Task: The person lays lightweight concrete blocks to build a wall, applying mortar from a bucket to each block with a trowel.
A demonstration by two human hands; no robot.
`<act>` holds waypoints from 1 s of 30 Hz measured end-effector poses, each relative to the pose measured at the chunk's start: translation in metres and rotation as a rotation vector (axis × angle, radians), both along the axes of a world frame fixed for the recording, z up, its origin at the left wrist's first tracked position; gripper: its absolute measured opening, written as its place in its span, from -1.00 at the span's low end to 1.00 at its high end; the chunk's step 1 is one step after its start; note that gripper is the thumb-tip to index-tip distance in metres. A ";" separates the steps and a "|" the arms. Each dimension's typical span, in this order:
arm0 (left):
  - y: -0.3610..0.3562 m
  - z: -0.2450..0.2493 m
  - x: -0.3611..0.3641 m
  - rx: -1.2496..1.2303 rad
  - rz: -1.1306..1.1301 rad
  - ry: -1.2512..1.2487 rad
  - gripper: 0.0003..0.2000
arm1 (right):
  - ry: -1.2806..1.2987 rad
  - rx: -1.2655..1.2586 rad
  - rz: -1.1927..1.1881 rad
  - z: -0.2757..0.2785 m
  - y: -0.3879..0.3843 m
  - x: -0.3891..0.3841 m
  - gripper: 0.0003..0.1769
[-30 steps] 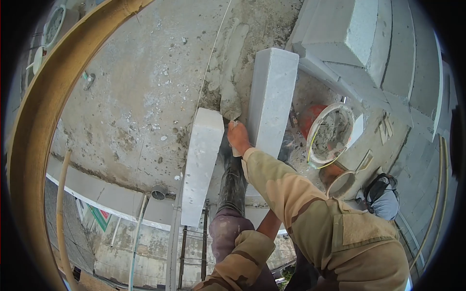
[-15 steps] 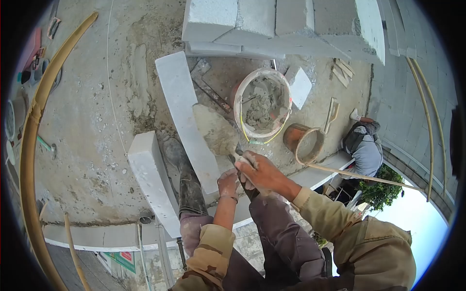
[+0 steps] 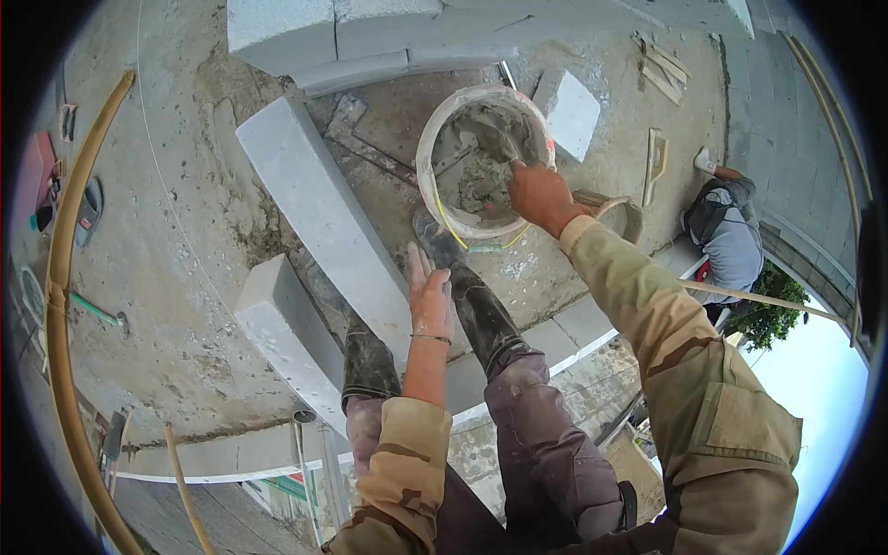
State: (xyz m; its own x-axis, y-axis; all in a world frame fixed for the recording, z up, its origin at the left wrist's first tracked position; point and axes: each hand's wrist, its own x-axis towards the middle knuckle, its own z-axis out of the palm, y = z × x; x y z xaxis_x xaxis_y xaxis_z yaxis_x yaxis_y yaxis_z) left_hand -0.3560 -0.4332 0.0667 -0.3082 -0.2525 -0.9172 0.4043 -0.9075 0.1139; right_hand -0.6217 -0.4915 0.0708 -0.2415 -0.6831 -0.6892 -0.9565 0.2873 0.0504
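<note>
My right hand (image 3: 543, 196) grips a trowel (image 3: 504, 145) at the right side of a bucket (image 3: 427, 166), with the blade down in the wet grey mortar (image 3: 481, 190). A yellow handle hangs along the bucket's near rim. My left hand (image 3: 431, 298) holds nothing; its fingers are stretched out, right at the edge of a long pale block (image 3: 319, 208). That block lies between my two boots, beside a shorter block (image 3: 287, 310) on the left. Mortar residue whitens my left fingers.
Stacked blocks (image 3: 370, 32) stand at the far side. A small block (image 3: 566, 113) sits right of the bucket, near a second container (image 3: 622, 217) and a float (image 3: 656, 166). A person (image 3: 726, 231) crouches at the right. A bent bamboo strip (image 3: 60, 277) curves along the left.
My right hand has moved from between my knees to the bucket, taking the trowel into the mortar. My left hand has opened out beside the block. The view has shifted.
</note>
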 end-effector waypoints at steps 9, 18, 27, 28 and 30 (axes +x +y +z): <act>-0.013 -0.044 -0.044 -0.391 -0.123 0.131 -0.04 | -0.108 -0.121 -0.186 -0.006 0.023 0.034 -0.54; 0.029 -0.043 -0.050 -0.076 -0.091 0.436 0.06 | -0.409 -0.065 -0.740 0.003 0.045 0.077 -0.42; 0.052 -0.049 -0.037 -0.126 -0.539 -0.140 -0.23 | -0.700 -0.062 -1.213 0.079 0.071 0.079 -0.72; 0.071 -0.050 -0.032 -0.100 -0.381 -0.199 -0.27 | -0.703 -0.127 -1.168 0.090 0.068 0.090 -0.75; 0.039 0.012 -0.002 0.011 -0.068 -0.152 -0.33 | -0.749 -0.122 -1.120 0.112 0.037 0.120 -0.82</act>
State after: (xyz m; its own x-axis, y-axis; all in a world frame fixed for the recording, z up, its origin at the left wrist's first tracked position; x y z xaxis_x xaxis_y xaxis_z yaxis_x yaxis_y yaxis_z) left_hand -0.3577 -0.3941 0.0790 -0.1814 -0.2252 -0.9573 0.3209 -0.9337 0.1588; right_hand -0.5015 -0.4544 0.1828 -0.3006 -0.4339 -0.8493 0.0065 0.8896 -0.4567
